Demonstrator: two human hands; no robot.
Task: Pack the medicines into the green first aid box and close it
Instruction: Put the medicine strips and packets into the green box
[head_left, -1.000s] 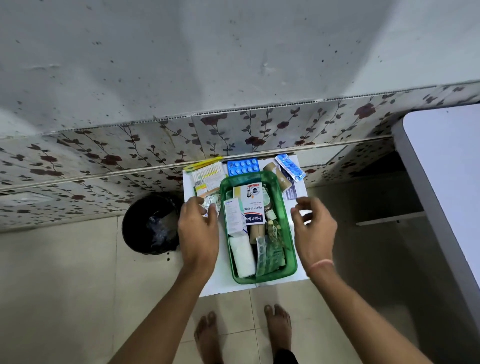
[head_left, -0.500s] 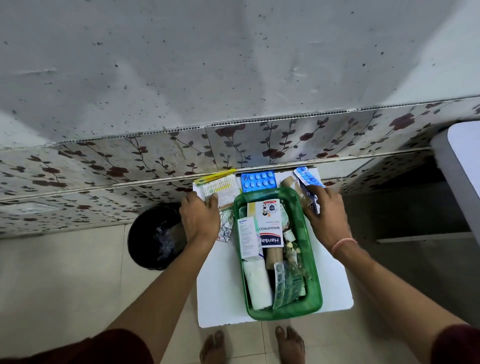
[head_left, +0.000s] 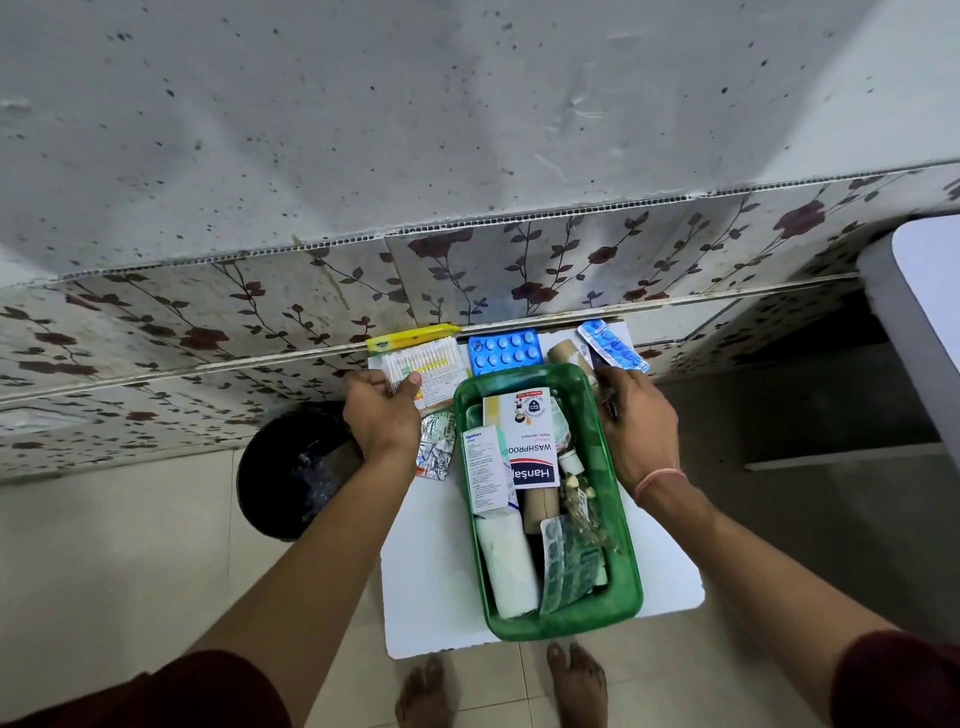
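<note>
I see both hands have left the green first aid box (head_left: 618, 597), open at the table's middle: my left hand (head_left: 382, 418) now pinches the cotton-swab packet (head_left: 423, 361), my right hand (head_left: 636, 428) closes on the blue strip (head_left: 613, 345), so packing resumes.

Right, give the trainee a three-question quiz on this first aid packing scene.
1. True or false: the blue blister strip of round tablets lies inside the green plastic first aid box.
2. Which hand grips the clear packet of cotton buds? A. left hand B. right hand
3. Fill in: the crumpled silver foil tablet strip lies on the white ____.

Key: 1 false; 2 A; 3 table.
</note>
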